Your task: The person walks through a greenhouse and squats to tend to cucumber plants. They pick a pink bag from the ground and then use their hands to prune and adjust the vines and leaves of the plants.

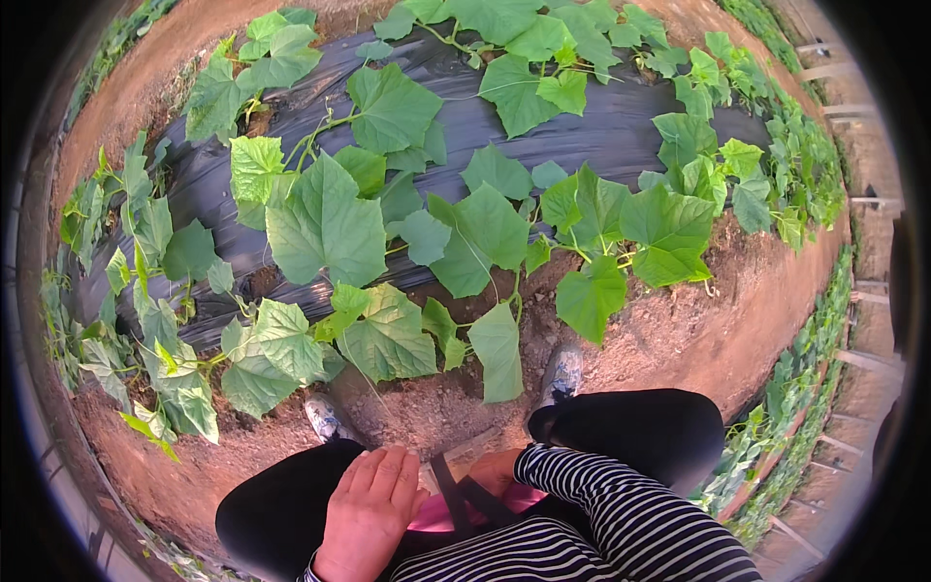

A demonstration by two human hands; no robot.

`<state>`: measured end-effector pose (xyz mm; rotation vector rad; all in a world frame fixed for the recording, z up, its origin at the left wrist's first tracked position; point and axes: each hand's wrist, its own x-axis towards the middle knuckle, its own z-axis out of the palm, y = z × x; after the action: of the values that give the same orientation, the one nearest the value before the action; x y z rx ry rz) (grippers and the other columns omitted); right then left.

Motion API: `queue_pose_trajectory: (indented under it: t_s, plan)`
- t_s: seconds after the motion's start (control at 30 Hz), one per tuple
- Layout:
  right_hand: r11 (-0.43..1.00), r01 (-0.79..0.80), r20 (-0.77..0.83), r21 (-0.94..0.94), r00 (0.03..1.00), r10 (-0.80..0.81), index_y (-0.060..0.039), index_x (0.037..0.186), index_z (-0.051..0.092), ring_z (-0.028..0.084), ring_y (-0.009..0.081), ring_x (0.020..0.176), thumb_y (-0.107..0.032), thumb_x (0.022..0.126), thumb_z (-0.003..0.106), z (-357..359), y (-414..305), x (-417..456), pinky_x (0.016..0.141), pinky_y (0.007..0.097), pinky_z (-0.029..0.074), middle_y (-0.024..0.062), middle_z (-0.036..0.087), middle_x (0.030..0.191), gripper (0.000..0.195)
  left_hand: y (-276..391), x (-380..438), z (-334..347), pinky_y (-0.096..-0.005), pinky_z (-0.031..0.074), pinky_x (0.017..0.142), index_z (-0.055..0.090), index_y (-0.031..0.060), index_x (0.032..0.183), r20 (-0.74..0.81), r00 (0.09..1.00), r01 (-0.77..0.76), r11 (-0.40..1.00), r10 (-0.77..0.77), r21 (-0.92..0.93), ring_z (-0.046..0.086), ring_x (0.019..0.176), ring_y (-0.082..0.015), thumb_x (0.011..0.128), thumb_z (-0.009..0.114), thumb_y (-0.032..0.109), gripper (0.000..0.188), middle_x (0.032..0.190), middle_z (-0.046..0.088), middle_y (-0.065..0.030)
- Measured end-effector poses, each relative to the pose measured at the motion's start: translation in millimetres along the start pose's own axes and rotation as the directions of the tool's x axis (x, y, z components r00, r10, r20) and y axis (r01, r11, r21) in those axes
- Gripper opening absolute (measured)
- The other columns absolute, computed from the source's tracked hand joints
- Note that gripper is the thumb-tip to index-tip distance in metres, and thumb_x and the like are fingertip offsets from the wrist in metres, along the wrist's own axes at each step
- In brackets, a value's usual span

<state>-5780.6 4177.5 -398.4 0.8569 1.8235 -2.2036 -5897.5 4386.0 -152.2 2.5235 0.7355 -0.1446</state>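
Note:
My left hand (372, 502) rests palm down over my left thigh, its fingers close together, and I cannot tell whether anything lies under it. Between my knees, my right hand (494, 471) is partly hidden behind a dark strap (449, 493); whether its fingers hold anything cannot be seen. Pink cloth (436, 513) shows between the hands. Beyond my knees grow leafy green vine plants (325, 222), cucumber-like, with broad lobed leaves and thin tendrils. They spread over a bed covered with black plastic mulch film (465, 116). One drooping leaf (498, 353) hangs close to my shoes.
My patterned shoes (564, 371) stand on reddish-brown soil (691, 327) at the bed's near edge. Further rows of plants (778, 429) run along the right side. Pale bars (869, 360) line the far right rim.

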Motion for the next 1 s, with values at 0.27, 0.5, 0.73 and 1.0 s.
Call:
queue_pose_trajectory:
  t_s: [0.27, 0.5, 0.73, 1.0]
  plan:
    - [0.920, -0.139, -0.044, -0.366, 0.990, 0.132, -0.0078, 0.091, 0.065, 0.061, 0.0275, 0.079, -0.032, 0.069, 0.069, -36, -22, 7, 0.068, 0.0392, 0.047, 0.0123, 0.065, 0.088, 0.033, 40, 28, 31, -0.0365, 0.048, 0.083, 0.055, 0.0012, 0.107, -0.112, 0.947, -0.298, 0.954, 0.301, 0.045, 0.057, 0.095, -0.0291, 0.074, 0.067, 0.021, 0.040, 0.106, 0.059, -0.0135]
    - [0.623, -0.618, -0.600, -0.479, 0.749, 0.282, -0.0049, 0.078, 0.067, 0.062, 0.0265, 0.066, -0.024, 0.061, 0.075, -162, -72, -186, 0.057, 0.0394, 0.047, 0.0096, 0.064, 0.070, 0.027, 37, 41, 66, -0.0393, 0.049, 0.074, 0.058, 0.0019, 0.106, 0.052, 0.963, -0.260, 0.961, 0.266, -0.093, 0.059, 0.088, -0.0343, 0.080, 0.063, 0.024, 0.035, 0.097, 0.061, -0.0182]
    - [0.724, -0.689, -0.912, -0.024, 0.311, 0.266, 0.0001, 0.078, 0.064, 0.063, 0.0292, 0.074, -0.012, 0.066, 0.069, -192, 18, -340, 0.066, 0.0377, 0.048, 0.0145, 0.064, 0.076, 0.018, 63, 109, 109, -0.0364, 0.049, 0.079, 0.057, -0.0005, 0.111, 0.109, 0.932, -0.317, 0.924, 0.345, -0.213, 0.061, 0.091, -0.0308, 0.082, 0.064, 0.025, 0.039, 0.101, 0.062, -0.0191]
    - [0.933, -0.359, -0.969, 0.023, 0.220, 0.109, -0.0009, 0.105, 0.061, 0.060, 0.0308, 0.098, -0.007, 0.072, 0.062, -211, 120, -268, 0.085, 0.0356, 0.047, 0.0172, 0.063, 0.103, 0.034, 66, 184, 194, -0.0332, 0.047, 0.088, 0.046, -0.0017, 0.124, 0.231, 0.963, 0.034, 0.785, 0.141, -0.619, 0.058, 0.105, -0.0230, 0.086, 0.061, 0.019, 0.046, 0.116, 0.058, -0.0148]
